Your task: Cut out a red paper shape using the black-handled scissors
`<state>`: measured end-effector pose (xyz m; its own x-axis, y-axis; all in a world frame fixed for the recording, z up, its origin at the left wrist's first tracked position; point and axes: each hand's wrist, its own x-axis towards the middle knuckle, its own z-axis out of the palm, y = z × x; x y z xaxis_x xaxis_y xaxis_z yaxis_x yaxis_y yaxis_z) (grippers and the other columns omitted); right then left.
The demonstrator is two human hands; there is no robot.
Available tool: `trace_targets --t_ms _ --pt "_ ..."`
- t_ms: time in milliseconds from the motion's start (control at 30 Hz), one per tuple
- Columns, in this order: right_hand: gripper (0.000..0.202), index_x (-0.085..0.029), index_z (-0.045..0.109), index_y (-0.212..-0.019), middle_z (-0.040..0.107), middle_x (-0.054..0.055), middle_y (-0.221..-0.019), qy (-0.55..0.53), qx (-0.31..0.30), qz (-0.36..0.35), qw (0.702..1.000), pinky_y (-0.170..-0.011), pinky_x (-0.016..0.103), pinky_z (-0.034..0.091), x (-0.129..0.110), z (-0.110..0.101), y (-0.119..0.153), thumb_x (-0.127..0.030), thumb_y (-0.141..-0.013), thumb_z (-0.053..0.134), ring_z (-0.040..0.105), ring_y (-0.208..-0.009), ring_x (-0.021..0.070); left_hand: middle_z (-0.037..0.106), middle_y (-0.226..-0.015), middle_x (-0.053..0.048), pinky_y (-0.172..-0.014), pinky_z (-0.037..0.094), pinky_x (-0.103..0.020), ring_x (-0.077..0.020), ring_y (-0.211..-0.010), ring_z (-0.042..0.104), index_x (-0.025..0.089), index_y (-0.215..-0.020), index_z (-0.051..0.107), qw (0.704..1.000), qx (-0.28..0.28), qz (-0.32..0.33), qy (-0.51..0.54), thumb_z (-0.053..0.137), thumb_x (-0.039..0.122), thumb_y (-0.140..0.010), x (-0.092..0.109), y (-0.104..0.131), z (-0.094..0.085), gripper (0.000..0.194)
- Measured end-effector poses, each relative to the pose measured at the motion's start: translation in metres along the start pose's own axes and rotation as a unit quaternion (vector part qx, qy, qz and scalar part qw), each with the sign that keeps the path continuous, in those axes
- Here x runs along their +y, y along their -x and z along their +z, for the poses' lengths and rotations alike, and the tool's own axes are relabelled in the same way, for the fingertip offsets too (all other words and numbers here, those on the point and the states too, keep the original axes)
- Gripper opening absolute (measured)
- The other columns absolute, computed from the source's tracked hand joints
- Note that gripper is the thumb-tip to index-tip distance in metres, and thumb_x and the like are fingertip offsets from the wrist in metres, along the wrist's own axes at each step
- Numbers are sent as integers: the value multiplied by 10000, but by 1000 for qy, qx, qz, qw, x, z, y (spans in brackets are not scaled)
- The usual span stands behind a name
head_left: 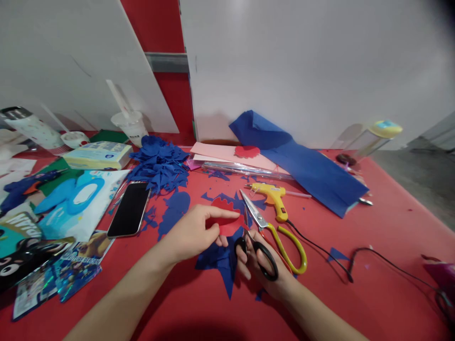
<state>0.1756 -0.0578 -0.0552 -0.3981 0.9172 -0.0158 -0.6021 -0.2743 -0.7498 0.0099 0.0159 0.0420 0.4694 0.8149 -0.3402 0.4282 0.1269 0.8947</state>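
- The left hand (194,225) has its thumb and fingers closed on the red paper (231,227), index finger stretched along it, likely to keep it flat and steady.
- The paper is held above blue scraps (220,260) on the table (170,303), its scalloped edge facing away; being raised probably gives the blades room.
- The right hand (258,258) is curled through the black loops of the scissors (268,263), which stand a little apart; the blades meet the paper's right side, their exact opening too small to tell.
- Yellow shears (291,251) lie loose just beyond the right hand, seemingly within reach.
- The glue gun (273,194) lies behind them, cord trailing right, apparently clear of the cutting.
- Another red cutout (247,151) rests on pink card (216,151), apart from the scraps.
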Motion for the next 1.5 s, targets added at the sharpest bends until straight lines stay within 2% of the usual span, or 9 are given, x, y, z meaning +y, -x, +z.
trace_targets --t_ms 333,833,1100,1267,1500 --pt "327 -234 393 -852 438 -40 -720 2 1 -1 1000 -466 228 364 1 0 -1 -495 -773 573 391 -470 71 639 -567 19 -589 487 -196 -99 -553 619 170 -1098 633 1000 0 -3 4 387 -32 -634 -1 -1 1 563" --pt "400 -229 365 -821 455 -66 -642 7 23 32 999 -405 179 257 -3 2 -3 -484 -709 652 385 -385 50 679 -636 -10 -556 495 -215 -124 -572 637 164 -1110 621 1000 -10 12 -26 389 29 -635 -8 -1 -9 546" --pt "385 -223 366 -817 476 -52 -679 -5 0 35 999 -426 184 272 -1 1 -2 -482 -727 637 418 -418 54 655 -573 6 -554 491 -211 -119 -548 631 165 -1086 637 998 -35 15 -54 375 20 -598 -4 1 -13 573" --pt "389 -220 365 -809 466 -60 -663 7 3 33 999 -411 175 267 -3 2 -2 -476 -723 645 413 -403 47 677 -632 -9 -553 495 -216 -118 -549 631 158 -1075 639 998 -37 16 -55 373 23 -594 -5 1 -13 567" --pt "418 -231 350 -803 440 -87 -604 7 19 37 999 -361 148 240 -3 3 -5 -461 -692 680 372 -339 28 703 -861 -54 -543 502 -214 -99 -539 623 160 -1084 621 999 -32 20 -33 376 24 -596 -5 1 -13 563"
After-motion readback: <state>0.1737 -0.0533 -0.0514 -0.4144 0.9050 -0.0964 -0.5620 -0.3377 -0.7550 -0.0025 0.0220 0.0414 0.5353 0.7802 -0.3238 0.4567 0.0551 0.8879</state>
